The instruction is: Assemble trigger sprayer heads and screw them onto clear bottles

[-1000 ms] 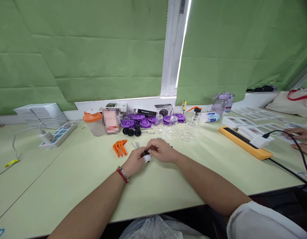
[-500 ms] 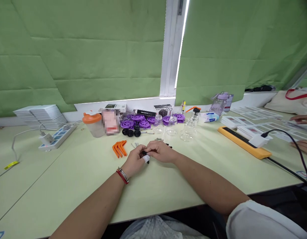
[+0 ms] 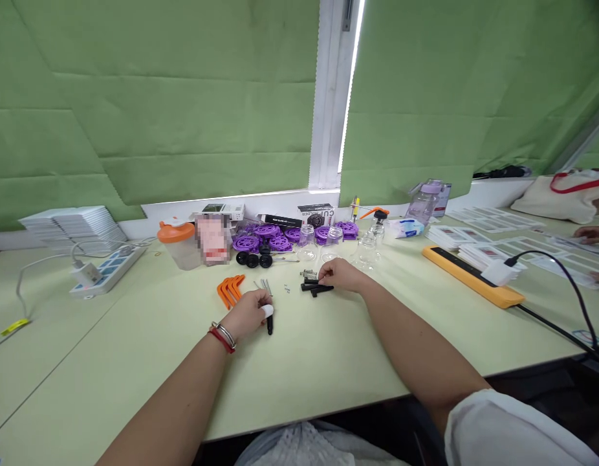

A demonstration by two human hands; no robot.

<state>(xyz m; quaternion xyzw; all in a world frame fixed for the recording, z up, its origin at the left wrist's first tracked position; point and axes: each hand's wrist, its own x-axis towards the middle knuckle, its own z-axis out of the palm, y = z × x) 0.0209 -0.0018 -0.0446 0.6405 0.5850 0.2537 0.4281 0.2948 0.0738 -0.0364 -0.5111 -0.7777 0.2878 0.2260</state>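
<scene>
My left hand (image 3: 253,312) is closed around a small black rod-shaped part (image 3: 270,325), whose lower end sticks out below the fingers. White tape wraps a digit of that hand. To the right, my right hand (image 3: 342,275) has its fingertips down on several black tube-like parts (image 3: 315,287); whether it grips one is hard to see. Metal springs (image 3: 308,274) lie just behind these parts. Between the hands are tiny metal pieces (image 3: 287,288), and long screws (image 3: 266,285) lie behind my left hand. Orange curved handles (image 3: 228,292) rest to its left.
Along the back stand purple wheel-like parts (image 3: 268,236), black round knobs (image 3: 252,260), clear glass vessels (image 3: 306,244) and an orange-lidded cup (image 3: 177,244). A white power strip (image 3: 107,272) is left, a yellow one (image 3: 469,276) right. Another person's hand (image 3: 590,233) is at far right.
My hands have come apart. The left has moved left and down with the black part; the right has gone right to the black tube-like parts, which now show, as do the tiny pieces.
</scene>
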